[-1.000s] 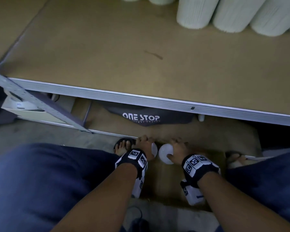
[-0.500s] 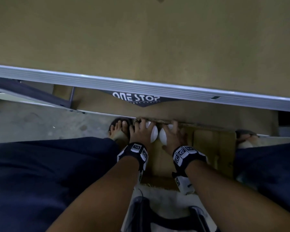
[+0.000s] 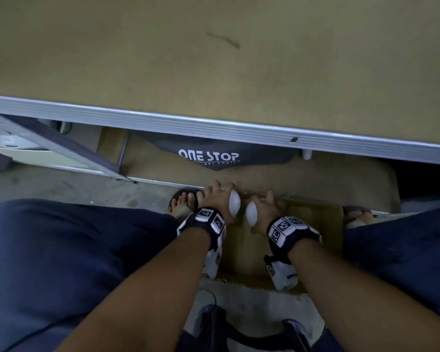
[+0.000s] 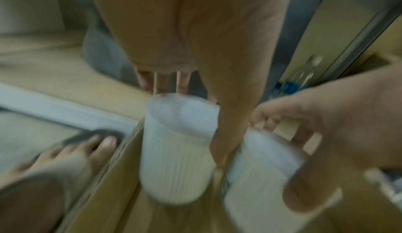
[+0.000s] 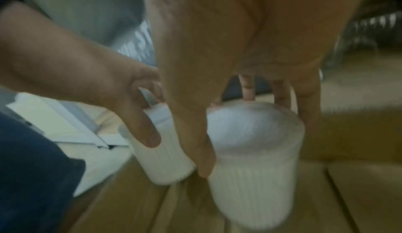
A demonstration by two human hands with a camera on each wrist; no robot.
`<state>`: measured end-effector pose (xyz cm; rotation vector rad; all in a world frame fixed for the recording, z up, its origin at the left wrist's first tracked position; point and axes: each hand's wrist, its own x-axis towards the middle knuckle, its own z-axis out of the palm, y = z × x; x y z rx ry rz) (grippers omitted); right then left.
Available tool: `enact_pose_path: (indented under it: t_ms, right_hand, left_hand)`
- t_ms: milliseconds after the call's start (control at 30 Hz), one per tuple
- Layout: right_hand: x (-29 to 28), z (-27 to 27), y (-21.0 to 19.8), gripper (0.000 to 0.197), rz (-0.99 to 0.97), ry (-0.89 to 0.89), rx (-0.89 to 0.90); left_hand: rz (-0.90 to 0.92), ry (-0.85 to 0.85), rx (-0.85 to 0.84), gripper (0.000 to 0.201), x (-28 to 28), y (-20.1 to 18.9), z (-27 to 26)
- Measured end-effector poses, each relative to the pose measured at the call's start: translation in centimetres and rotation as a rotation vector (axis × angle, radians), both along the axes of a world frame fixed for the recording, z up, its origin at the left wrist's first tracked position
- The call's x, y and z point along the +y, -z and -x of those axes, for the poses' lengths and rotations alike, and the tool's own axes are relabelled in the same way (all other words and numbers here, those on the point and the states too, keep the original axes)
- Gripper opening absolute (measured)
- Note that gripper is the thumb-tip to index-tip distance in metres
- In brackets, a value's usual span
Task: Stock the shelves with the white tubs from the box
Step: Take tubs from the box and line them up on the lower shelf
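One ribbed white plastic tub [image 3: 234,206] is gripped by the left hand [image 3: 215,203], another [image 3: 251,213] by the right hand [image 3: 267,212], fingers curled over the tops, above the open brown cardboard box [image 3: 315,219], presumably for carrying to the tan shelf board [image 3: 214,67].

A tan board shelf [image 3: 214,59] with a metal edge [image 3: 214,125] overhangs a dim grey floor [image 3: 61,184].

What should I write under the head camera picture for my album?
Each hand, left hand and right hand, grips a white tub over the cardboard box below the shelf.
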<state>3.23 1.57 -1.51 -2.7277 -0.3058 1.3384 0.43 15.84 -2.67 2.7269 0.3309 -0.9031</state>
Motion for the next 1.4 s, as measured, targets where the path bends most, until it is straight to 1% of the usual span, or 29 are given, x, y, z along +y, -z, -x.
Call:
enact_pose_path:
  t_ms: [67, 167, 233, 300, 333, 400, 533, 600, 700, 767, 933, 1033, 1100, 1233, 1400]
  right_hand:
    - [0.1, -0.1, -2.0, 0.086, 0.026, -0.027, -0.019]
    - [0.3, -0.4, -5.3, 0.082, 0.01, -0.058, -0.077]
    - [0.0, -0.7, -7.7, 0.08, -0.012, -0.085, -0.138]
    - [-0.6, -0.8, -10.2, 0.083, -0.034, -0.092, -0.187]
    - [-1.1, -0.7, -12.2, 0.085, -0.055, -0.107, -0.232]
    - [-1.5, -1.2, -13.8, 0.086, -0.081, -0.112, -0.269]
    - [-2.4, -0.1, -19.1, 0.083, -0.126, -0.138, -0.368]
    - [-2.8, 0.6, -21.3, 0.081, -0.14, -0.149, -0.39]
    - [-3.3, 1.7, -24.1, 0.076, -0.146, -0.184, -0.396]
    - [-3.5, 2.5, -25.9, 0.075, -0.16, -0.209, -0.421]
    - [-3.5, 3.2, -30.1, 0.077, -0.242, -0.21, -0.5]
    - [-3.5, 2.9, -32.6, 0.078, -0.287, -0.207, -0.56]
    - [-3.5, 2.4, -33.8, 0.082, -0.328, -0.186, -0.599]
    - [-3.9, 1.1, -35.6, 0.085, -0.401, -0.114, -0.647]
    - [-4.2, -0.8, -36.5, 0.078, -0.472, -0.039, -0.697]
  left_hand:
    - [0.031, 0.001, 0.006, 0.086, 0.1, -2.4, -0.4]
    - [0.081, -0.016, -0.016, 0.09, 0.3, -5.9, -0.5]
    - [0.11, -0.024, -0.079, 0.088, 0.3, -8.3, -0.6]
    - [0.143, -0.032, -0.137, 0.089, 0.2, -10.4, -0.4]
    - [0.15, -0.024, -0.185, 0.09, 0.0, -12.2, -0.2]
    - [0.165, -0.025, -0.224, 0.089, 0.0, -13.7, -0.5]
    - [0.172, 0.016, -0.334, 0.084, -0.3, -18.8, 0.5]
    - [0.175, 0.023, -0.336, 0.082, -0.2, -21.0, 1.0]
    - [0.175, 0.062, -0.311, 0.085, -0.2, -23.4, 2.3]
    - [0.178, 0.067, -0.348, 0.087, 0.0, -24.9, 3.1]
    - [0.187, 0.06, -0.473, 0.086, 0.7, -29.2, 4.2]
    - [0.169, 0.064, -0.548, 0.088, 1.0, -31.7, 4.0]
    - [0.159, 0.068, -0.597, 0.088, 1.2, -33.2, 3.6]
    - [0.176, 0.052, -0.628, 0.082, 1.6, -35.5, 2.3]
    - [0.177, 0.03, -0.664, 0.081, 1.6, -36.8, 0.4]
